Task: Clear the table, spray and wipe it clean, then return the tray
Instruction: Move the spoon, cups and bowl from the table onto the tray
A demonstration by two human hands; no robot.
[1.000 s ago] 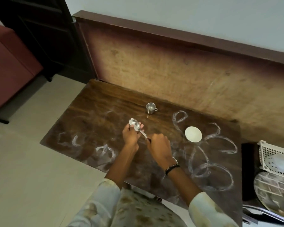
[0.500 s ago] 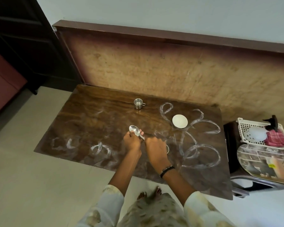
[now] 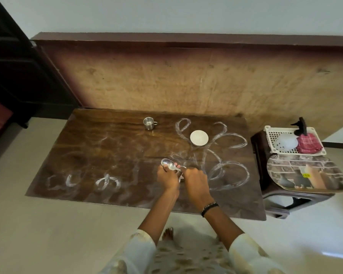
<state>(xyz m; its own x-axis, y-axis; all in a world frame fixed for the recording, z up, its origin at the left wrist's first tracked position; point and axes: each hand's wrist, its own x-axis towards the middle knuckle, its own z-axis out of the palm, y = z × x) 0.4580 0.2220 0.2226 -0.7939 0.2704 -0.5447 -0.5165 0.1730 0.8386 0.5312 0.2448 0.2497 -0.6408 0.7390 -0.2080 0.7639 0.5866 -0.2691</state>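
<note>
Spoons point(image 3: 169, 165) are gathered above the near middle of the counter point(image 3: 99, 147), which is marked all over with white chalky loops. The left hand point(image 3: 167, 177) is curled round the handles, with one bowl seen above its knuckles; how many spoons are held cannot be told. The right hand point(image 3: 196, 179) is closed beside it on the handle end, its fingers point(image 3: 186, 170) bent.

A small steel cup point(image 3: 149, 123) and a white saucer point(image 3: 199, 138) are left on the far half. The patterned tray point(image 3: 305, 175) is seen on a low stool to the right, next to a white basket point(image 3: 273, 131) with a red cloth point(image 3: 308, 144) and a dark spray nozzle point(image 3: 300, 126).

The clearing step is judged best done by passing the cutlery fully into one hand, so that the other is freed for the cup and saucer. Handles should be kept bunched and level, lest one slip.
</note>
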